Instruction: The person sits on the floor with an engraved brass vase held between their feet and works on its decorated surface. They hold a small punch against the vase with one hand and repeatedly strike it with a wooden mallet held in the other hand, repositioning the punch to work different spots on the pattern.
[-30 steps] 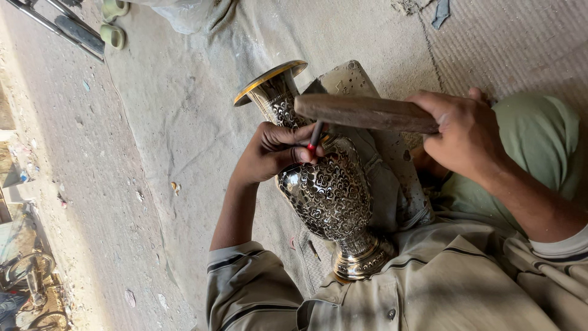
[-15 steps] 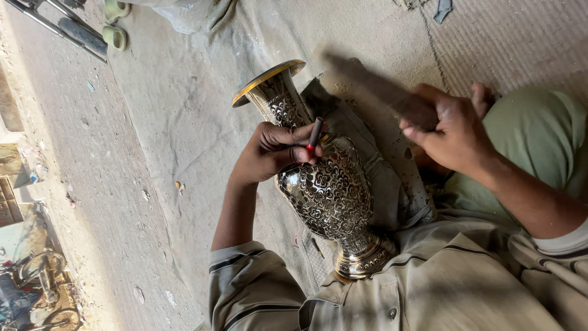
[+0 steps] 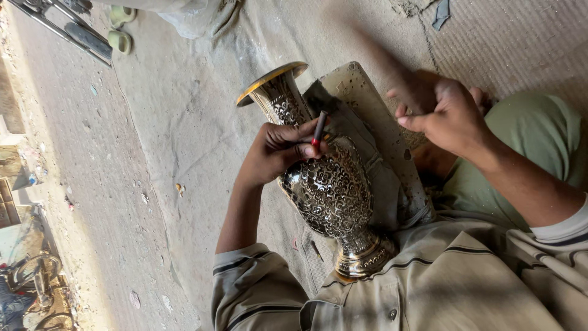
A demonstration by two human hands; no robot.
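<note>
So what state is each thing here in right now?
Engraved metal vase: lying tilted on the lap, mouth pointing away.
Punch tool: pinched upright, tip on the vase shoulder.
Left hand: grip closed on the punch tool.
Right hand: raised, closed on a motion-blurred wooden mallet.

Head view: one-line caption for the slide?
Left hand holds a small chisel against an engraved metal vase; right hand raised, motion-blurred.
</note>
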